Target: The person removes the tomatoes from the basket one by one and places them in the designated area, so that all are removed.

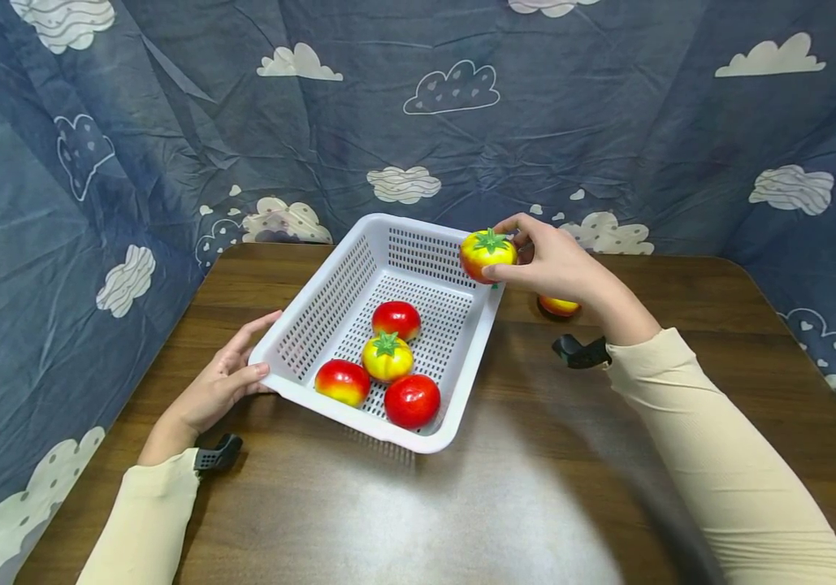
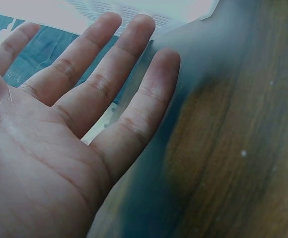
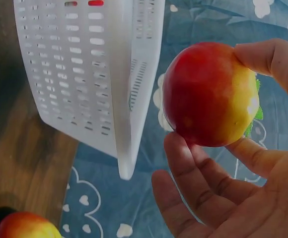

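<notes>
A toy tomato (image 1: 488, 256), yellow and red with a green leafy top, is pinched by my right hand (image 1: 552, 260) over the far right corner of a white plastic basket (image 1: 441, 313). In the right wrist view the tomato (image 3: 208, 94) sits between thumb and fingertips, apart from the basket wall (image 3: 79, 64). My left hand (image 1: 223, 378) touches the basket's near left corner, thumb by the rim. Its fingers look fairly straight in the left wrist view. Inside the basket lie a yellow tomato (image 1: 388, 361) and several red or red-yellow fruits (image 1: 413, 400).
Another red-yellow fruit (image 1: 560, 305) rests on the wooden table (image 1: 534, 487) right of the basket, partly hidden by my right hand. A dark blue cloth (image 1: 359, 122) with white clouds hangs behind the table.
</notes>
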A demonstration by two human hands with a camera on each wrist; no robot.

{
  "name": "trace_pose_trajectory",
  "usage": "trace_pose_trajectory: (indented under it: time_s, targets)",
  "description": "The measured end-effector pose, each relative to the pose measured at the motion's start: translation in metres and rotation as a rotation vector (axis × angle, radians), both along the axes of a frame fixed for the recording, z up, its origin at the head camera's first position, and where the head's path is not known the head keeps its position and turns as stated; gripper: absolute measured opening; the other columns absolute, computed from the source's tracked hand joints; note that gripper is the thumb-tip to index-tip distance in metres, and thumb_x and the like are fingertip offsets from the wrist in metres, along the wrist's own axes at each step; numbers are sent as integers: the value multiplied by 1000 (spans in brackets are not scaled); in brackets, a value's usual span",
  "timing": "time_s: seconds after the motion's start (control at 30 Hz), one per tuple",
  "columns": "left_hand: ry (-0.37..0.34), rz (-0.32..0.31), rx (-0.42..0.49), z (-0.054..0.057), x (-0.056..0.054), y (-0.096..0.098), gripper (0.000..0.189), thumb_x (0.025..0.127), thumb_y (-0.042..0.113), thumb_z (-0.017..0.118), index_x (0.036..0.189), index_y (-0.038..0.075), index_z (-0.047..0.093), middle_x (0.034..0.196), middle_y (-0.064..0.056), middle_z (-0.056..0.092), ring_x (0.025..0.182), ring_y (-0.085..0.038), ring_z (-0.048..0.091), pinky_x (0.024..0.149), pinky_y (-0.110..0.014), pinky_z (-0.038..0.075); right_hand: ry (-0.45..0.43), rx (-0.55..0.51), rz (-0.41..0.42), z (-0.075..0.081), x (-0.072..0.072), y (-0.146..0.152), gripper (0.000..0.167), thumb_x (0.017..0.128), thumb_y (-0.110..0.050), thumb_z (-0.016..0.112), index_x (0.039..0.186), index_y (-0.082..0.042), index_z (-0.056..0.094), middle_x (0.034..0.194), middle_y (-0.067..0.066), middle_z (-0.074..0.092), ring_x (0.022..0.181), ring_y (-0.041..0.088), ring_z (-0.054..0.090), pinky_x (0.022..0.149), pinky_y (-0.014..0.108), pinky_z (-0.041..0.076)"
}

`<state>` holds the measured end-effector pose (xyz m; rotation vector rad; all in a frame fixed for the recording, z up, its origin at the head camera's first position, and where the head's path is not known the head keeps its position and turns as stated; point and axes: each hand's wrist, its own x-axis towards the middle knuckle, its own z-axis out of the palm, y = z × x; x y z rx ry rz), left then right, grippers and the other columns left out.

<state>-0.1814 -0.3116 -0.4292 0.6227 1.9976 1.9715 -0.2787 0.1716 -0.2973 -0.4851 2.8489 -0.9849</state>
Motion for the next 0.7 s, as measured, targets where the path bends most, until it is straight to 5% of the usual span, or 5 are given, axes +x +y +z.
trace_pose_trajectory:
  time_s: [0.7]
  targets:
    - [1,3,-3,1,1,0,73,107,-3,46,170,27,27,147,0,58,121,-16,70,94,-31,62,-39,10,-60,-14,-4,43,76,97,-48,75,156,-9,45,137,25,59,120,40,60,104,54,51]
